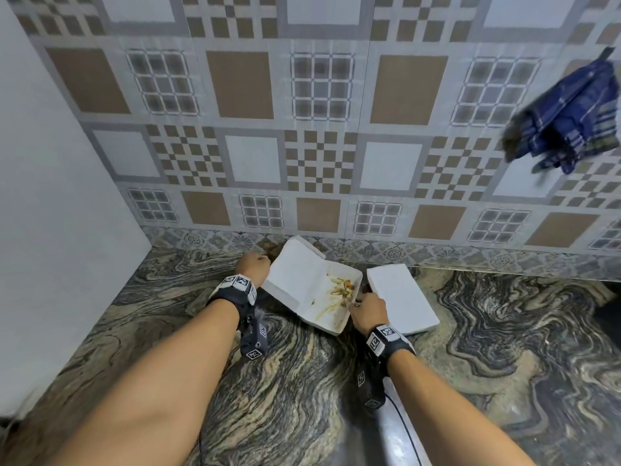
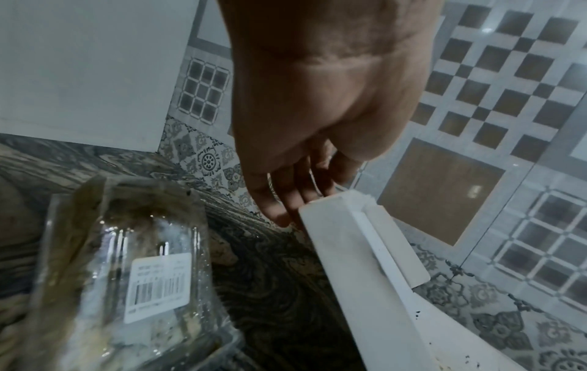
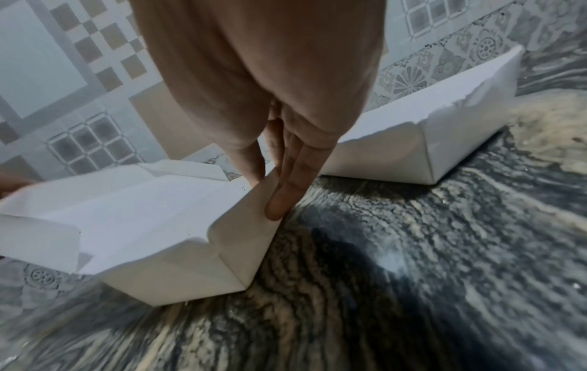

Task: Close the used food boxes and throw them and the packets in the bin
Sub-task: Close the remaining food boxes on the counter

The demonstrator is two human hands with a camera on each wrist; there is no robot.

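An open white food box [image 1: 331, 306] with food scraps stands on the marble counter by the tiled wall. Its lid [image 1: 295, 274] is tilted up at the left. My left hand [image 1: 255, 267] is at the lid's left edge. In the left wrist view its straight fingers [image 2: 286, 200] lie against the outer face of the lid [image 2: 349, 246]. My right hand [image 1: 368, 309] pinches the box's right wall [image 3: 251, 226], thumb inside and fingers [image 3: 286, 190] flat outside. A closed white box [image 1: 401, 297] lies just to the right. A clear plastic packet [image 2: 127, 263] with a barcode label lies near my left wrist.
The patterned tiled wall runs right behind the boxes, and a plain white wall [image 1: 50, 196] closes the left side. A blue checked cloth [image 1: 571, 119] hangs on the tiles at the upper right. The marble counter [image 1: 504, 348] stretches to the right and toward me.
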